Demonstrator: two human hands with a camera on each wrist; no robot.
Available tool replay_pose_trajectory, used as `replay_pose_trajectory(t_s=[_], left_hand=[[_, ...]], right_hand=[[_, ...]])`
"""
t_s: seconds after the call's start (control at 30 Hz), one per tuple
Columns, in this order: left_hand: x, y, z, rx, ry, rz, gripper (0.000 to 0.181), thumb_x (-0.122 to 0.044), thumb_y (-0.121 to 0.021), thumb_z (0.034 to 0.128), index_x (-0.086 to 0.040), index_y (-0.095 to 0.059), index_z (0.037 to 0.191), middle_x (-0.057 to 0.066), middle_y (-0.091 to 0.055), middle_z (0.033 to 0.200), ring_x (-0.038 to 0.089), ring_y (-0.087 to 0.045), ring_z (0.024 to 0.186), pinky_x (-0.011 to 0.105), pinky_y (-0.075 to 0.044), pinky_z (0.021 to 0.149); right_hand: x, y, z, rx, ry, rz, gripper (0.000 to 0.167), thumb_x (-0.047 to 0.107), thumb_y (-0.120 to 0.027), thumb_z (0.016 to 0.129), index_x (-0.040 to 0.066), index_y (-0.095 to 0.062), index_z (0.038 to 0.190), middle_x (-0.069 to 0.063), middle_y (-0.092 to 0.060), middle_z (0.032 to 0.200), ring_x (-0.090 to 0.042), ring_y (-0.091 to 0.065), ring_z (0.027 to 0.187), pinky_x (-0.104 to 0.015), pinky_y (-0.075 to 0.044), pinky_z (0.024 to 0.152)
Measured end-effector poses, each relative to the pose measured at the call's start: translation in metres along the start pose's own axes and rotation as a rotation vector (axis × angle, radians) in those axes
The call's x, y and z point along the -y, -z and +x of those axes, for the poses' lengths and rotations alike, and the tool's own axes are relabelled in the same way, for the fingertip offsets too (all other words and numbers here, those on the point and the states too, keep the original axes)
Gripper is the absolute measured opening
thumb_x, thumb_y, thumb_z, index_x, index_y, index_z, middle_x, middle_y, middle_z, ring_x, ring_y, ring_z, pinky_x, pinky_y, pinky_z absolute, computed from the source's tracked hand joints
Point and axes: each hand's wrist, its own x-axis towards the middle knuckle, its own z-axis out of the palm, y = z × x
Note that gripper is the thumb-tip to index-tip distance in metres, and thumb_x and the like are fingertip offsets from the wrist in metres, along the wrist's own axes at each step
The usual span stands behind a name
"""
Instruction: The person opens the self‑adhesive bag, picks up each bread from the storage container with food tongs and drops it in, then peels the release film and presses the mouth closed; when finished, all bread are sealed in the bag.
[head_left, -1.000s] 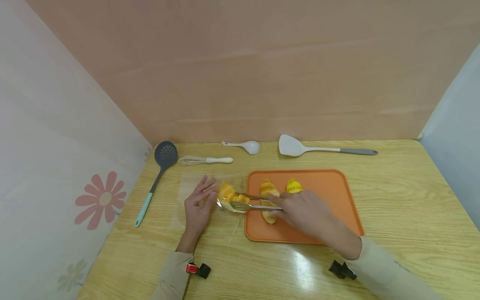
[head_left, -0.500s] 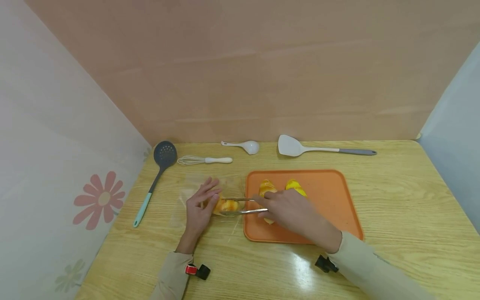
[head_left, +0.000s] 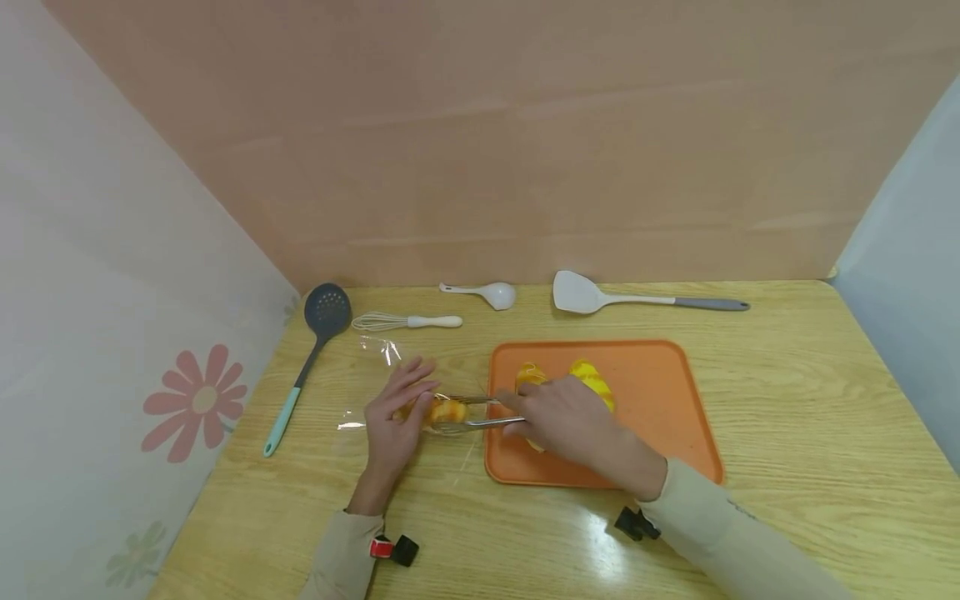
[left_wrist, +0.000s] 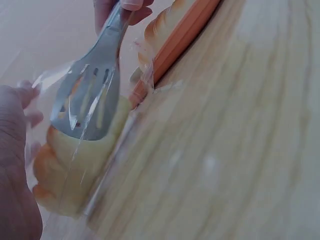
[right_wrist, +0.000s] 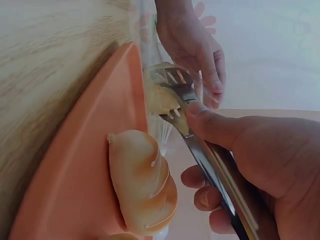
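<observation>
My right hand (head_left: 573,421) grips metal tongs (left_wrist: 107,52) with slotted ends, fingers and thumb wrapped round their arms. Between the tong ends is a golden-brown bread roll (left_wrist: 75,172), inside a clear plastic bag (head_left: 388,350) lying on the table. At the bag's mouth, my left hand (head_left: 393,429) pinches the thin film, its thumb and fingers beside the roll. The hand partly hides the roll in the head view. An orange tray (head_left: 663,408) lies under my right hand, bearing another glazed bread roll (right_wrist: 142,180) and a yellow bread (head_left: 592,383).
Along the back of the table lie a whisk (head_left: 408,321), a white ladle (head_left: 495,294) and a white turner (head_left: 581,293) with a grey handle. A dark skimmer (head_left: 327,312) with a mint handle lies at the left. Walls stand behind and at both sides.
My right hand has moved left with the tongs, carrying the roll from the bag's mouth deeper into the bag. My left hand stays nearly in place; the bag has spread around the roll.
</observation>
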Motion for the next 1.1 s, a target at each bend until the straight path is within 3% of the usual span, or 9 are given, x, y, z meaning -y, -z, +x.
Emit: replay_pose_trajectory(t_s=[0.17, 0.27, 0.4, 0.6, 0.7, 0.97, 1.1], left_hand=[[-0.002, 0.003, 0.002, 0.055, 0.017, 0.049, 0.023, 0.018, -0.079, 0.0908, 0.002, -0.086, 0.105, 0.025, -0.078, 0.128, 0.052, -0.067, 0.133, 0.07, -0.029, 0.129], [-0.005, 0.004, 0.004, 0.071, -0.014, 0.067, 0.024, 0.019, -0.079, 0.0897, 0.0, -0.087, 0.103, 0.023, -0.079, 0.126, 0.051, -0.071, 0.127, 0.066, -0.032, 0.13], [-0.01, 0.005, 0.007, 0.069, -0.051, 0.082, 0.024, 0.019, -0.08, 0.0889, 0.0, -0.087, 0.102, 0.023, -0.079, 0.127, 0.051, -0.07, 0.128, 0.07, -0.031, 0.128], [-0.007, 0.005, 0.007, 0.037, 0.011, 0.191, 0.017, 0.009, -0.081, 0.0945, -0.002, -0.087, 0.105, 0.022, -0.08, 0.126, 0.049, -0.068, 0.134, 0.075, -0.03, 0.126], [-0.003, 0.005, 0.005, 0.02, 0.049, 0.202, 0.016, 0.007, -0.08, 0.097, -0.001, -0.087, 0.109, 0.022, -0.08, 0.126, 0.049, -0.068, 0.134, 0.074, -0.034, 0.124], [-0.001, 0.007, 0.004, 0.009, 0.05, 0.192, 0.018, 0.007, -0.078, 0.0989, 0.002, -0.085, 0.114, 0.022, -0.078, 0.13, 0.05, -0.069, 0.132, 0.055, -0.046, 0.121], [-0.001, 0.006, 0.003, -0.015, 0.062, 0.193, 0.017, 0.007, -0.078, 0.0989, 0.002, -0.085, 0.114, 0.021, -0.078, 0.13, 0.05, -0.069, 0.131, 0.038, -0.05, 0.12]], right_hand=[[0.001, -0.003, 0.004, -0.055, 0.052, -0.071, 0.041, 0.057, -0.085, 0.094, 0.026, -0.075, 0.118, 0.008, -0.052, 0.072, -0.008, -0.038, 0.048, -0.021, -0.023, 0.042], [0.002, -0.005, 0.006, -0.064, 0.07, -0.098, 0.04, 0.057, -0.083, 0.096, 0.025, -0.074, 0.118, 0.007, -0.051, 0.071, -0.008, -0.039, 0.05, -0.021, -0.021, 0.043], [0.004, -0.007, 0.009, -0.046, 0.058, -0.072, 0.04, 0.054, -0.085, 0.095, 0.024, -0.076, 0.12, 0.007, -0.051, 0.07, -0.008, -0.038, 0.05, -0.021, -0.019, 0.044], [0.006, -0.008, 0.011, -0.031, 0.047, -0.054, 0.048, 0.056, -0.087, 0.093, 0.022, -0.077, 0.126, 0.006, -0.054, 0.072, -0.01, -0.04, 0.053, -0.023, -0.019, 0.044], [0.006, -0.005, 0.01, -0.026, 0.032, -0.062, 0.054, 0.059, -0.087, 0.091, 0.021, -0.076, 0.127, 0.005, -0.054, 0.072, -0.01, -0.037, 0.052, -0.023, -0.02, 0.043], [0.008, 0.006, 0.004, 0.028, -0.019, -0.055, 0.058, 0.059, -0.09, 0.089, 0.017, -0.074, 0.126, 0.003, -0.059, 0.078, -0.011, -0.033, 0.048, -0.023, -0.026, 0.042], [0.01, 0.011, 0.001, 0.039, -0.05, -0.062, 0.061, 0.059, -0.091, 0.087, 0.013, -0.074, 0.123, 0.002, -0.062, 0.079, -0.012, -0.037, 0.047, -0.024, -0.029, 0.042]])
